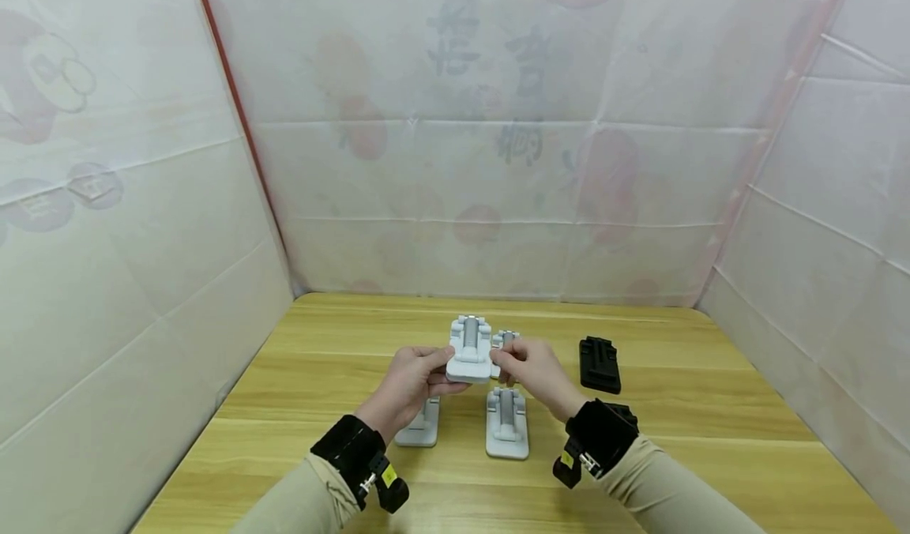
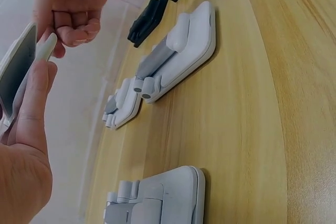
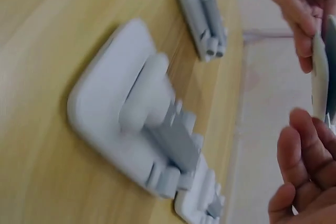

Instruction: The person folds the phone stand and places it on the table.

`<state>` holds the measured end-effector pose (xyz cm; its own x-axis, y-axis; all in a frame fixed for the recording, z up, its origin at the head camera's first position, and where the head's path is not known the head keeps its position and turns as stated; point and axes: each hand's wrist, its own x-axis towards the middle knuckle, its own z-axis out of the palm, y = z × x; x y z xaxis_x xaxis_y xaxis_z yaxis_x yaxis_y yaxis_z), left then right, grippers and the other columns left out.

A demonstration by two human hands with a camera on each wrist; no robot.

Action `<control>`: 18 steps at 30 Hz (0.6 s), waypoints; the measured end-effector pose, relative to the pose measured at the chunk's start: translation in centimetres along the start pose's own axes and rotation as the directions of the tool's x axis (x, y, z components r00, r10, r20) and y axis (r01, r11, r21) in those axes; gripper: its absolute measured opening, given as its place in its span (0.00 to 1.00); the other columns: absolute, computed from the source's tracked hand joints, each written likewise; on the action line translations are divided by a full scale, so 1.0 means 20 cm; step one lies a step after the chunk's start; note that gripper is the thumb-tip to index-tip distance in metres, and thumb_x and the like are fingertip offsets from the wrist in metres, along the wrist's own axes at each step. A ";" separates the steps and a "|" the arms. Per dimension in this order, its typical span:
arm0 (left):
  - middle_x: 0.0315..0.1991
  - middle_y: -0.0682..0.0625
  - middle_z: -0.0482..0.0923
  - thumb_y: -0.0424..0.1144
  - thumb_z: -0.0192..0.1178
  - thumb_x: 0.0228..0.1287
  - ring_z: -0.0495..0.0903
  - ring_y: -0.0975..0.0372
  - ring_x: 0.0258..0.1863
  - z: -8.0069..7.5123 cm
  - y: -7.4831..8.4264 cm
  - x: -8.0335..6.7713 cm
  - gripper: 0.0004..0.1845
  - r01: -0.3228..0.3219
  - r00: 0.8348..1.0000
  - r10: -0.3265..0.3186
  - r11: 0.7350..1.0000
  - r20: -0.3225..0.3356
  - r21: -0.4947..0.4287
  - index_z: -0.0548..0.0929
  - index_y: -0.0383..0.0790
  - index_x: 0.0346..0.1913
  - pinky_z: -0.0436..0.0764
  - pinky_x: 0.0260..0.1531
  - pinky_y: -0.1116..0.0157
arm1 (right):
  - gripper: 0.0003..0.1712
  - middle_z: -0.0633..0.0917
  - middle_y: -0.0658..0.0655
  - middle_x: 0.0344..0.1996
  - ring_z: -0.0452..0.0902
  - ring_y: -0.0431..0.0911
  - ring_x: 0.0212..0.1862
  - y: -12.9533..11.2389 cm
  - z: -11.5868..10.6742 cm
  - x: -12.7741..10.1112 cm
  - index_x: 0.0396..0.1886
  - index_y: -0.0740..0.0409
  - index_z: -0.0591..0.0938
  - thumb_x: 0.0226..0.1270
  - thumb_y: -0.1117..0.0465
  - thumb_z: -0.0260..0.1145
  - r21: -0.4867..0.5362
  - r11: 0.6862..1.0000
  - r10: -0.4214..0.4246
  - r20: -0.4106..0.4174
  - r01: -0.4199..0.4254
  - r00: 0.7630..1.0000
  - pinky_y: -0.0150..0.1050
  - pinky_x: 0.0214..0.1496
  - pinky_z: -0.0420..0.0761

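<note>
Both hands up over the middle of the counter (image 1: 298, 408), forearms angling in from the near edge, wrists slightly raised. Left hand (image 1: 408, 384) grips the white phone stand (image 1: 470, 350) on its left side: thumb on top near the edge, fingers curled under, so that grip is closed on the stand. Stand is off the counter, tilted with its top face toward the camera, grey hinge bar running down its centre. Right hand (image 1: 536, 372) is at the stand's right edge, fingertips bunched in a narrow pinch; the head view suggests contact with the edge, but whether it actually clamps the stand I cannot tell. In the left wrist view the right fingers (image 2: 73, 27) are curled just beside the stand's edge (image 2: 18, 61). The right wrist view is blurred, with the stand edge (image 3: 320, 72) between the two hands. Flat on the counter below the hands: one white stand (image 1: 507, 423) near centre, another (image 1: 421, 427) partly hidden under the left hand, and a third small white one (image 1: 506, 338) behind the right fingers. A black stand (image 1: 599, 364) lies toward the right side, well apart from both hands. Black wrist straps on both sleeves.
</note>
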<state>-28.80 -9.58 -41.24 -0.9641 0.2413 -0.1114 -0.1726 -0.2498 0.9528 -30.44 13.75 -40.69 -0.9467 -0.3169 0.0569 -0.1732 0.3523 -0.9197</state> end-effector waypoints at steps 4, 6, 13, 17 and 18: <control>0.46 0.32 0.86 0.38 0.55 0.79 0.90 0.49 0.44 0.01 0.00 0.00 0.21 -0.003 1.000 0.003 1.000 -0.012 0.010 0.77 0.20 0.61 0.89 0.47 0.58 | 0.22 0.85 0.60 0.31 0.80 0.61 0.41 0.01 0.00 0.00 0.37 0.63 0.83 0.77 0.47 0.62 0.116 0.992 0.039 0.097 -0.051 0.994 0.54 0.54 0.80; 0.45 0.32 0.86 0.37 0.55 0.79 0.90 0.50 0.43 0.01 -0.01 0.00 0.21 -0.004 1.000 0.004 1.000 -0.018 0.013 0.77 0.20 0.61 0.89 0.46 0.59 | 0.21 0.85 0.59 0.30 0.79 0.62 0.42 0.02 0.00 0.00 0.37 0.62 0.83 0.78 0.47 0.61 0.156 0.986 0.042 0.131 -0.062 0.991 0.54 0.56 0.78; 0.46 0.31 0.86 0.35 0.55 0.79 0.90 0.50 0.41 0.02 0.00 0.00 0.20 -0.013 1.000 0.014 0.999 -0.025 0.038 0.77 0.20 0.62 0.89 0.45 0.60 | 0.17 0.85 0.53 0.29 0.80 0.51 0.37 0.01 0.01 0.01 0.37 0.61 0.84 0.79 0.53 0.61 0.173 0.979 0.083 0.140 -0.107 0.987 0.50 0.52 0.77; 0.45 0.31 0.86 0.34 0.54 0.79 0.90 0.50 0.40 0.02 0.00 0.01 0.19 -0.005 0.999 0.007 0.999 -0.044 0.045 0.77 0.20 0.62 0.90 0.44 0.61 | 0.15 0.84 0.53 0.28 0.79 0.49 0.35 0.01 0.02 0.02 0.38 0.63 0.83 0.80 0.56 0.60 0.168 0.977 0.105 0.134 -0.127 0.985 0.50 0.51 0.78; 0.45 0.31 0.86 0.34 0.54 0.79 0.90 0.50 0.40 0.02 0.00 0.01 0.19 -0.002 0.999 0.004 0.999 -0.049 0.045 0.77 0.20 0.61 0.90 0.44 0.61 | 0.15 0.84 0.54 0.28 0.79 0.49 0.35 0.01 0.02 0.03 0.38 0.63 0.83 0.80 0.56 0.60 0.168 0.977 0.113 0.131 -0.134 0.985 0.50 0.50 0.78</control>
<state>-28.90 -9.13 -41.23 -0.9735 0.1936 -0.1214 -0.1617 -0.2081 0.9647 -30.85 13.24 -40.95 -0.9165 -0.3878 -0.0984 0.0032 0.2390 -0.9710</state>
